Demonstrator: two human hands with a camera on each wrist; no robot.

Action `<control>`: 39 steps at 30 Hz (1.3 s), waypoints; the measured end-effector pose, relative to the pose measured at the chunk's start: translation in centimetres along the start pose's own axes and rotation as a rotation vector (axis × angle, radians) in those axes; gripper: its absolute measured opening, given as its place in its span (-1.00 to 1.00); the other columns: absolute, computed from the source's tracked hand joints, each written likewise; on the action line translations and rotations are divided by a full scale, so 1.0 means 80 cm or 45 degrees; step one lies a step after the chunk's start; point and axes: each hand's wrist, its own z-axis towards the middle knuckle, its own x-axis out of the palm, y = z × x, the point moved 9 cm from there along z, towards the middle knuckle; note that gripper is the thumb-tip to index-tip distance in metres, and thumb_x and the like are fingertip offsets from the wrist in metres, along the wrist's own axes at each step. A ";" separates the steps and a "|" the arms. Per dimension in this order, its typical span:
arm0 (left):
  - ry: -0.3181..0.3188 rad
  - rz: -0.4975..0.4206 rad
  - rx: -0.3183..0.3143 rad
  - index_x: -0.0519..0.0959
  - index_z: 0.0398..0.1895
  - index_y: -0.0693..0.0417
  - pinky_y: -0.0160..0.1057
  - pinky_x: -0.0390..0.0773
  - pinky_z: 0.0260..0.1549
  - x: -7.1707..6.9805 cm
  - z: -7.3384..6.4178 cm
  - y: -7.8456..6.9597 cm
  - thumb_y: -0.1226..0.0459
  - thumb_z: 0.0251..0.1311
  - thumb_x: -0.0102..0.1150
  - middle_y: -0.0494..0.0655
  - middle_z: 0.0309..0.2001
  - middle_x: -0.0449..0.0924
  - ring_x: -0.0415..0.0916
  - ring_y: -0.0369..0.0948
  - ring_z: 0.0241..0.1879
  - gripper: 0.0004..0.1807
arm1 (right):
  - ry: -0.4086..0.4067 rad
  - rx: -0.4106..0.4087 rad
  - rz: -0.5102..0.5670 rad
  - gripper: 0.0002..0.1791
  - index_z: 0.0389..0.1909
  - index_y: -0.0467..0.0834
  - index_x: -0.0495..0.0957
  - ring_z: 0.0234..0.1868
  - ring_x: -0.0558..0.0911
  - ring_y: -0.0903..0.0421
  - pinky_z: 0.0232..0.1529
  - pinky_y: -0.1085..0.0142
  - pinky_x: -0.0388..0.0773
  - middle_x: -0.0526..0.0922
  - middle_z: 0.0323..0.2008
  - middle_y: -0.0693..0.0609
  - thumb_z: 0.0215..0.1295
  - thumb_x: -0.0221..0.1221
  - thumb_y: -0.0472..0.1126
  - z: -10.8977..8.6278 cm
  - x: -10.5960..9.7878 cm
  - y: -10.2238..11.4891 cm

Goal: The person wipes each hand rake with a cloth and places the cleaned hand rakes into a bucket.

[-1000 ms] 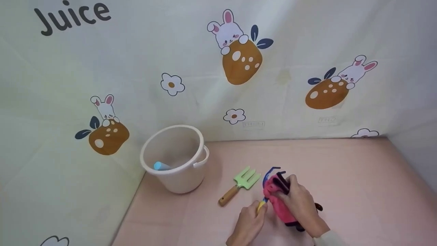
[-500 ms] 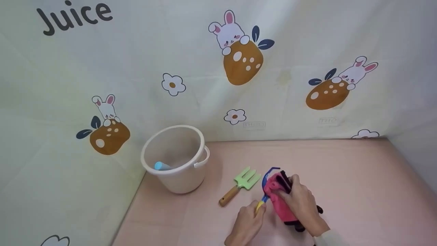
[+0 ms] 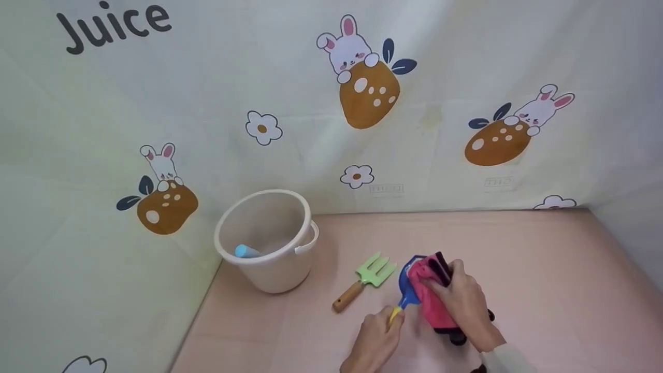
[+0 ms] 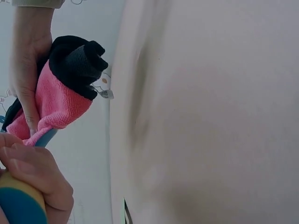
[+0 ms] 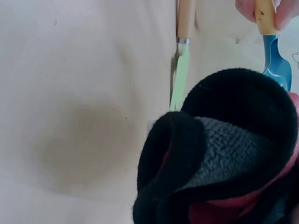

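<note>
My left hand (image 3: 374, 334) holds the yellow handle of a small blue-headed hand rake (image 3: 409, 294), raised above the table. Over the rake's head, my right hand (image 3: 465, 300) grips a pink cloth (image 3: 434, 313) with black edging and presses it against the blue metal. The cloth covers much of the head. In the left wrist view, left fingers (image 4: 44, 175) wrap the handle, and the cloth (image 4: 63, 102) hangs bunched from the other hand. Folds of grey-lined cloth (image 5: 229, 144) fill the right wrist view, beside the blue neck of the rake (image 5: 273, 56).
A green garden fork (image 3: 365, 280) with a wooden handle lies left of the hands. Farther left stands a whitish bucket (image 3: 279, 274) with a light blue cylindrical thing (image 3: 246, 251) inside. Patterned sheeting (image 3: 290, 171) walls off the back and sides of the pink table surface (image 3: 559, 290).
My right hand and the cloth have shifted slightly right along the rake's head, and more of the blue metal shows. My left hand keeps its hold with little movement.
</note>
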 end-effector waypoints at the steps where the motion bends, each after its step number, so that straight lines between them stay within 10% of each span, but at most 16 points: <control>1: 0.004 0.004 -0.009 0.36 -0.56 -0.04 -0.41 0.06 -0.72 0.000 0.000 0.000 0.03 0.32 -0.07 -0.31 -0.69 0.16 0.10 -0.36 -0.69 -0.68 | -0.005 0.001 -0.005 -0.50 -0.25 -0.27 0.29 -0.59 0.48 0.09 -0.56 0.30 0.39 0.53 -0.54 -0.12 0.06 0.33 -0.04 0.000 -0.001 0.000; 25: 0.099 -0.020 -0.110 0.38 -0.54 -0.01 -0.39 0.08 -0.72 0.010 -0.001 0.002 0.06 0.33 -0.06 -0.26 -0.68 0.19 0.11 -0.32 -0.69 -0.69 | -0.224 -0.313 -0.351 -0.61 -0.28 -0.21 0.42 -0.61 0.52 0.01 -0.59 0.13 0.51 0.57 -0.53 -0.12 0.04 0.35 -0.08 -0.004 0.004 0.019; 39: 0.135 0.001 -0.142 0.38 -0.54 0.01 -0.38 0.09 -0.71 0.001 -0.001 0.009 0.08 0.34 -0.09 -0.25 -0.68 0.19 0.11 -0.31 -0.69 -0.68 | -0.314 -0.358 -0.319 -0.68 -0.27 -0.24 0.43 -0.64 0.49 0.02 -0.62 0.13 0.50 0.56 -0.54 -0.14 0.08 0.32 -0.17 -0.003 -0.022 0.014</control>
